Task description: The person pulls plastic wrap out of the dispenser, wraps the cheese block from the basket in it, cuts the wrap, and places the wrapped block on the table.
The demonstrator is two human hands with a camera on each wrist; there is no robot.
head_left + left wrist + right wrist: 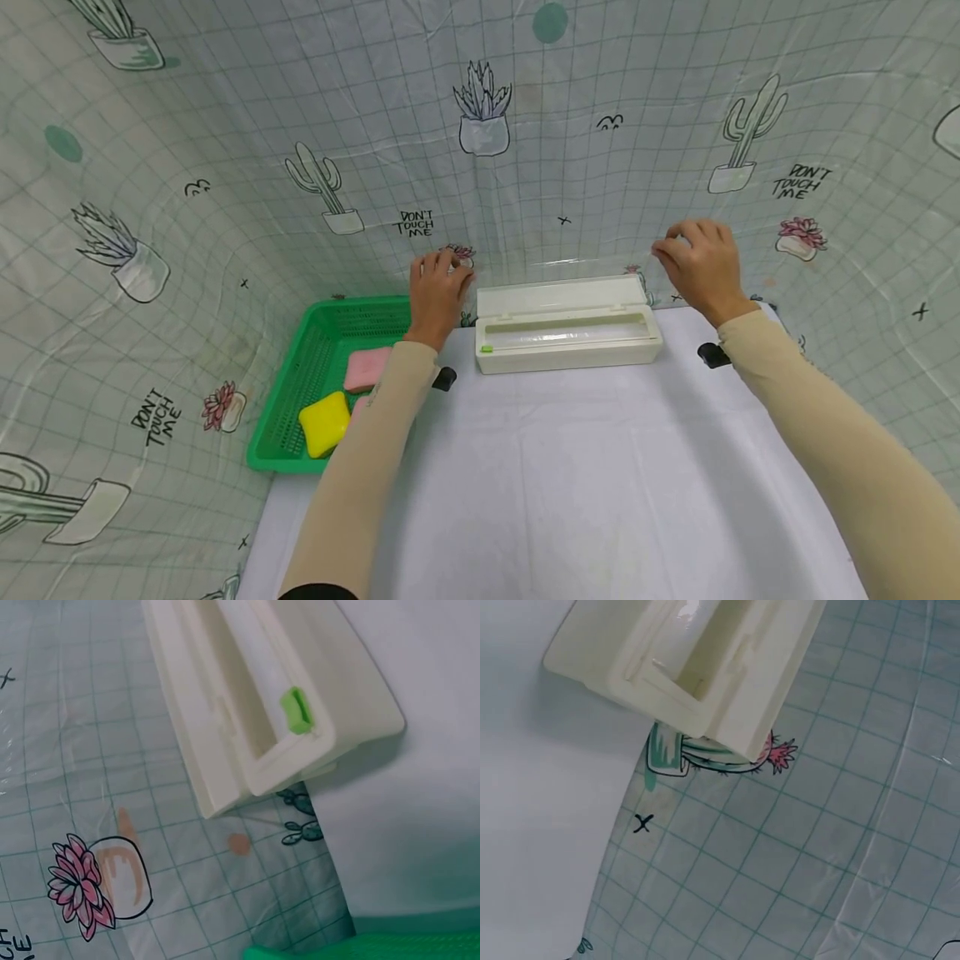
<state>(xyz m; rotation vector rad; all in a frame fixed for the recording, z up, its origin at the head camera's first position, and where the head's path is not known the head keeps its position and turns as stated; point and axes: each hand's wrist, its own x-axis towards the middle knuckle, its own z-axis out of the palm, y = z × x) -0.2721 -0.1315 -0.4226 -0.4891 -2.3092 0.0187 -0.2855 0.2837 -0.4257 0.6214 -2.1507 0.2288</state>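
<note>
A long white cling film dispenser (570,363) stands at the table's back edge, its lid (562,295) tipped back. Inside lies a clear roll (566,333); a green slide cutter (297,711) sits at the slot's left end. My left hand (437,296) is raised behind the dispenser's left end, thumb and fingertips pinched together. Higher up, beyond the right end, my right hand (703,265) pinches in the same way. Between the two pinches a thin shiny streak of clear cling film (562,262) shows; most of the film is too transparent to make out. Both wrist views miss the fingers.
On the left, a green basket (281,421) holds a yellow sponge (325,425) and pink sponges (366,369), partly covered by my left forearm. A white cloth (555,483) covers the table. Behind it rises a gridded, cactus-printed sheet (555,167).
</note>
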